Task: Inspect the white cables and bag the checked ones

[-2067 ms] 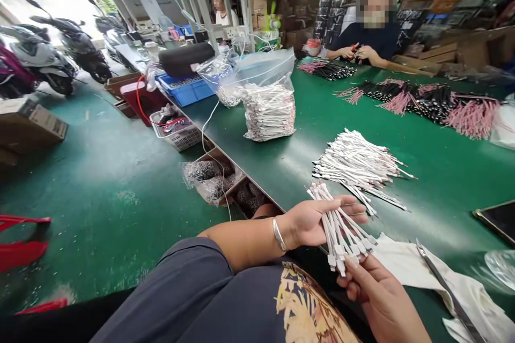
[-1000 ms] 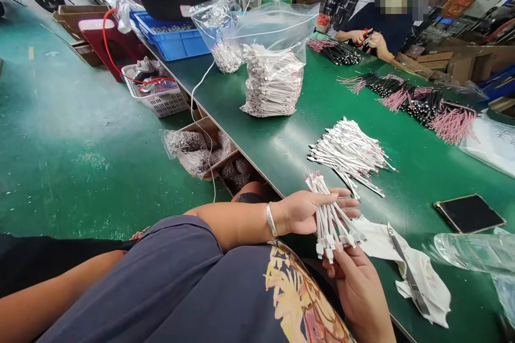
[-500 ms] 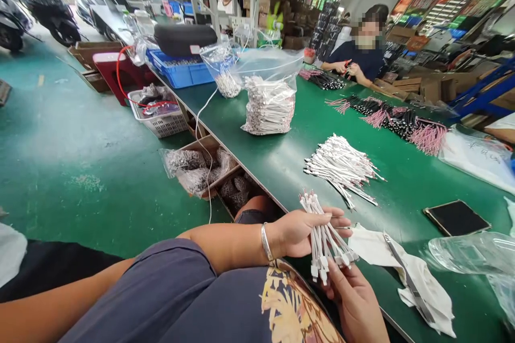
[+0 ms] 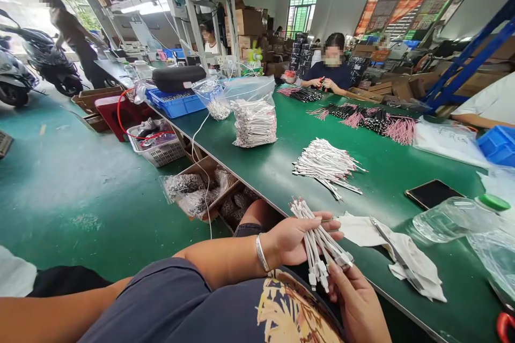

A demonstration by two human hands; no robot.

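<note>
A bundle of short white cables (image 4: pixel 317 249) with flat connectors at the near end and pinkish wire tips at the far end lies across my left hand (image 4: pixel 295 236). My left thumb presses on the bundle from above, its fingers stretched out beneath. With thumb and fingers, my right hand (image 4: pixel 356 297) pinches the connector ends. On the green table (image 4: pixel 257 171) beyond my hands is a loose pile of similar white cables (image 4: pixel 324 163). Right of my hands, a metal tool like long tweezers (image 4: pixel 396 252) rests on a white cloth (image 4: pixel 422 273).
A plastic bag of white cables (image 4: pixel 255 123) stands left of the pile. To the right are a phone (image 4: pixel 434 193) and a clear bottle (image 4: pixel 446 220). Black cables with pink wires (image 4: pixel 362 118) lie farther back, near a person (image 4: pixel 328 72). Red-handled scissors (image 4: pixel 506 327) show at the corner.
The camera view has tilted up, bringing in ceiling lights, a walking person at left and the bottle's green cap. Both hands keep hold of the cables, almost in the same pose.
</note>
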